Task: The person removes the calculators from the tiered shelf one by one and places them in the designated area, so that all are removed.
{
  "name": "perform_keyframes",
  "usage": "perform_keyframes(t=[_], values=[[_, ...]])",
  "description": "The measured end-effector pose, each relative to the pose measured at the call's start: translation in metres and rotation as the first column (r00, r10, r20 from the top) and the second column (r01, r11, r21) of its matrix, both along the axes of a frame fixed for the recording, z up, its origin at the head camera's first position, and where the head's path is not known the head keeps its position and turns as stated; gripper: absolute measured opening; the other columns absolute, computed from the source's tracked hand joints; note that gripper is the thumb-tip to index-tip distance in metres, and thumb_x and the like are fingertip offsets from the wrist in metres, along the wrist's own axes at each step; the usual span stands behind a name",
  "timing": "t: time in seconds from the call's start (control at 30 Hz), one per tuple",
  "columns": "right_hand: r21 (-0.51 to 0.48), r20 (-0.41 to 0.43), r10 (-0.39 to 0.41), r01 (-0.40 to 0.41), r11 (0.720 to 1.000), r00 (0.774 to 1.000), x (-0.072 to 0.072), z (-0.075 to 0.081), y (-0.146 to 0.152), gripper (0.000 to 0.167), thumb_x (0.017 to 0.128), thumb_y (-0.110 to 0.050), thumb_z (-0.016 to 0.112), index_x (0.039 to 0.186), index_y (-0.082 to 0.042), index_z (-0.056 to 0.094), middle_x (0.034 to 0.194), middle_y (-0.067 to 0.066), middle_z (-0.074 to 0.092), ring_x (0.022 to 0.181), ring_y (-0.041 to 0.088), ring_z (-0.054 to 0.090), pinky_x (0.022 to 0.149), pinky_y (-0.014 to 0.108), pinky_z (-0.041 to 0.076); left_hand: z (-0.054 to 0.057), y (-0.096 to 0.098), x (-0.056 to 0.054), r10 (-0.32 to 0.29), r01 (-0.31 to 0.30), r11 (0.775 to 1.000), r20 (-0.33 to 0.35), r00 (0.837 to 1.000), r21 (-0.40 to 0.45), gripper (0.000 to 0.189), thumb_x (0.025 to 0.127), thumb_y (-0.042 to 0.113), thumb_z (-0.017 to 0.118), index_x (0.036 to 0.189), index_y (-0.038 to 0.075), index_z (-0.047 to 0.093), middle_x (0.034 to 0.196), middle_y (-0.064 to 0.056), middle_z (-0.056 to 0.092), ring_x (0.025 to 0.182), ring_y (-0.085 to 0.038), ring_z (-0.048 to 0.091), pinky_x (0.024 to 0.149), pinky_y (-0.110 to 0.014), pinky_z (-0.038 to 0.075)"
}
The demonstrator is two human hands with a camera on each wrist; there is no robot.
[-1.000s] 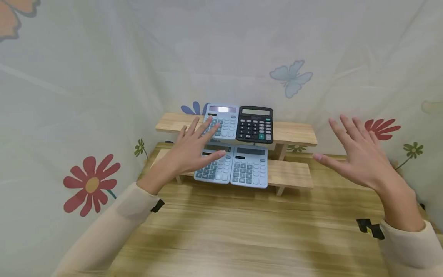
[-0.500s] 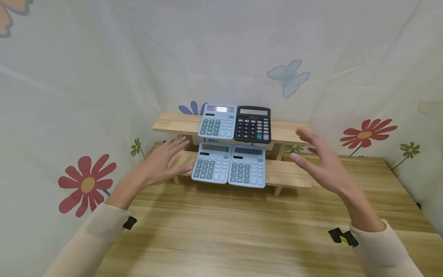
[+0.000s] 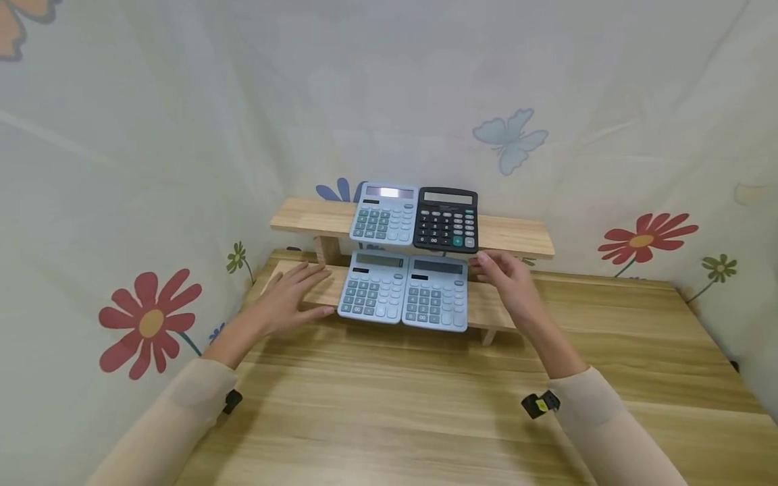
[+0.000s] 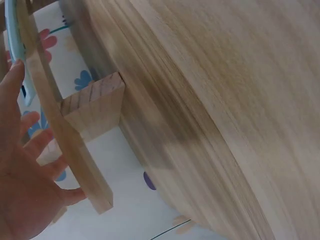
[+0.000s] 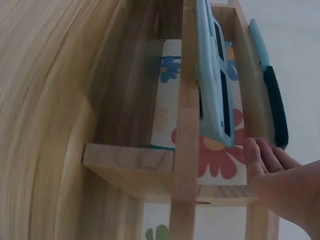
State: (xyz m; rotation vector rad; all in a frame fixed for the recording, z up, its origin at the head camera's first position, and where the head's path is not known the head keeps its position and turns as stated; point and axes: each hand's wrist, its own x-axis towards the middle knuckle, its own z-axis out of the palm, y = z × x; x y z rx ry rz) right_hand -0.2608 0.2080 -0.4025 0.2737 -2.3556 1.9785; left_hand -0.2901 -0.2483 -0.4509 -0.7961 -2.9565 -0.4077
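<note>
Head view, lower-left blue calculator (image 3: 372, 287) beside left grip (image 3: 290, 297), lower-right blue calculator (image 3: 435, 295) beside right grip (image 3: 510, 280), both unclenched

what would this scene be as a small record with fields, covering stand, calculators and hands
stand: wooden, two tiers, on a wood-grain table
upper tier: light blue calculator left, black calculator right
lower tier: lower left calculator, lower right calculator, both light blue
left hand: beside the lower left calculator, contact unclear
right hand: near the lower right calculator's upper right corner, contact unclear
backdrop: pale, flower and butterfly prints
</note>
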Motion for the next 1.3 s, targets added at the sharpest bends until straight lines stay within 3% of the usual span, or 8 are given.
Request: perform_keyframes(t=[0.17,0.33,0.53,0.83,0.97,1.3], values=[[-0.088,0.078,-0.003,0.01,0.996,0.997,-0.011,-0.004,-0.009,0.068,0.108,-0.049,0.058,0.143,0.01,0.053,0.14,0.031,0.06,0.132,0.041,0.059,0.114,0.044,0.048,-0.002,0.002,-0.007,-0.004,0.004,1.0,0.015,1.0,-0.008,0.085,0.097,0.065,0.067,0.165,0.021,0.042,0.173,-0.009,0.031,0.159,-0.044,0.019,0.117,-0.081,0.011],[-0.123,0.143,-0.018,0.036,0.992,0.99,-0.015,-0.002,-0.015,0.058,0.111,-0.041,0.057,0.139,0.01,0.056,0.136,0.029,0.064,0.127,0.037,0.065,0.11,0.041,0.051,-0.004,0.002,-0.011,-0.013,0.013,1.0,0.022,1.0,-0.008,0.081,0.097,0.063,0.069,0.163,0.022,0.046,0.172,-0.009,0.033,0.158,-0.046,0.021,0.114,-0.084,0.011],[-0.178,0.22,0.028,0.012,0.984,0.975,-0.017,-0.001,-0.022,0.054,0.112,-0.038,0.056,0.142,0.006,0.056,0.137,0.026,0.065,0.122,0.03,0.07,0.108,0.038,0.053,-0.005,0.0,-0.014,0.003,-0.004,1.0,0.043,0.999,0.007,0.081,0.095,0.061,0.072,0.16,0.019,0.05,0.171,-0.012,0.035,0.156,-0.05,0.023,0.113,-0.086,0.01],[-0.204,0.205,-0.02,0.062,0.977,0.979,-0.022,-0.003,-0.026,0.046,0.113,-0.037,0.054,0.131,0.005,0.062,0.134,0.027,0.067,0.117,0.028,0.072,0.104,0.037,0.056,0.0,0.003,-0.019,-0.012,0.012,1.0,0.051,0.999,-0.006,0.082,0.095,0.063,0.07,0.16,0.018,0.05,0.17,-0.013,0.036,0.156,-0.048,0.026,0.114,-0.085,0.01],[-0.209,0.205,-0.045,0.088,0.974,0.978,-0.021,-0.002,-0.027,0.044,0.113,-0.033,0.054,0.134,0.005,0.061,0.133,0.026,0.068,0.113,0.026,0.073,0.103,0.036,0.056,0.002,0.006,-0.019,-0.017,0.017,1.0,0.053,0.998,-0.01,0.081,0.096,0.061,0.071,0.16,0.016,0.05,0.169,-0.014,0.037,0.155,-0.049,0.027,0.113,-0.086,0.012],[-0.242,0.185,-0.046,0.09,0.966,0.982,-0.008,-0.006,-0.019,0.038,0.113,-0.027,0.054,0.128,0.007,0.059,0.128,0.026,0.07,0.109,0.024,0.075,0.104,0.038,0.055,-0.002,0.006,-0.019,-0.028,0.028,0.999,0.033,0.999,0.02,0.08,0.096,0.057,0.073,0.159,0.014,0.05,0.168,-0.015,0.038,0.154,-0.049,0.028,0.112,-0.087,0.012]])
